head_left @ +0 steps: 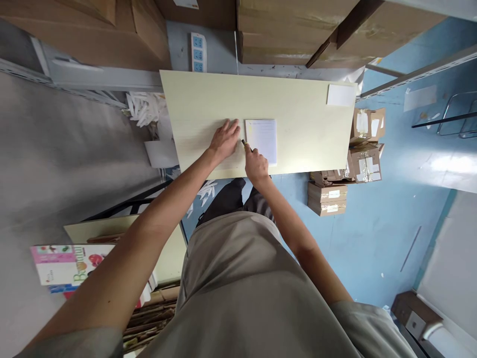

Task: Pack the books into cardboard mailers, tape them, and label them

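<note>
A pale yellow board [305, 124] lies crosswise in front of me as a work surface. My left hand [226, 139] rests flat on it, fingers stretched out, just left of a stack of white paper sheets [265, 136]. The stack has faint print on top. My right hand [256, 165] is closed around a slim dark tool [244, 143], whose end points up and left towards my left hand. Its exact kind is too small to make out. That hand covers the lower left part of the stack.
At the board's upper right corner lies a small white sheet [341, 95]. Cardboard boxes [294, 30] and a power strip [198, 52] stand behind the board. More boxes [328, 198] sit on the blue floor at right. Books [59, 263] are stacked at lower left.
</note>
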{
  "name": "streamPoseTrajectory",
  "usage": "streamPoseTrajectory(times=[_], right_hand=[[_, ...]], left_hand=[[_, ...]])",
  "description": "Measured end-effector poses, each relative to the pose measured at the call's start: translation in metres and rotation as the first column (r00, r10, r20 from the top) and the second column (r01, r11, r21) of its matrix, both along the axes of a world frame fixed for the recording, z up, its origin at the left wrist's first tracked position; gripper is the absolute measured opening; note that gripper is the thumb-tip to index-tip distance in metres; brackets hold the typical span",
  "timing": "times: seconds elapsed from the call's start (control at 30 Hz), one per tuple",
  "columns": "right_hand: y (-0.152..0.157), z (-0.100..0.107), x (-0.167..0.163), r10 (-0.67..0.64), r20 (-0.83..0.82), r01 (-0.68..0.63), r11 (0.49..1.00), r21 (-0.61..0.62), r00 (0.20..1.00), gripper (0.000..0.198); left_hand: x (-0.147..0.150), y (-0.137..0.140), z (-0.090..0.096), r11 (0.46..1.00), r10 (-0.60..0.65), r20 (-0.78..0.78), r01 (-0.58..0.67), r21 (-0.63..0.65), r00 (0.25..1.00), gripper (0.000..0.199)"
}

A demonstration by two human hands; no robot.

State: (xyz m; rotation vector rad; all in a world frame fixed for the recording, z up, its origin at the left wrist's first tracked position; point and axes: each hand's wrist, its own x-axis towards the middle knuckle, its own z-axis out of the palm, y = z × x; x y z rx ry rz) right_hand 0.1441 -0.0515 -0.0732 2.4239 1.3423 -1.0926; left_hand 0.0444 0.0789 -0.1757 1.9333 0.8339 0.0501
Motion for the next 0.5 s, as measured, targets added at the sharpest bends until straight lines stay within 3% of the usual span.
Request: streamPoseTrajectory(times=[0.1, 0.3, 0.5], right_hand=[[-0.007, 0.014, -0.004, 0.049, 0.010, -0.049, 0.997, -0.060, 0.999, 0.064], [-0.025, 0.035, -0.011, 0.144, 0.017, -0.139, 0.974, -0.179, 0.989, 0.060], [-0.041, 0.041, -0.022, 0.178, -0.018, -0.178, 0.960, -0.217, 0.984, 0.050]], left_hand=[[0.000, 0.000, -0.004, 0.999, -0.026, -0.043, 0.028, 0.038, 0.999, 0.072], [-0.002, 0.000, -0.005, 0.951, -0.184, -0.211, 0.228, 0.209, 0.960, 0.075], [0.002, 0.000, -0.006, 0.942, -0.174, -0.236, 0.232, 0.243, 0.956, 0.069]])
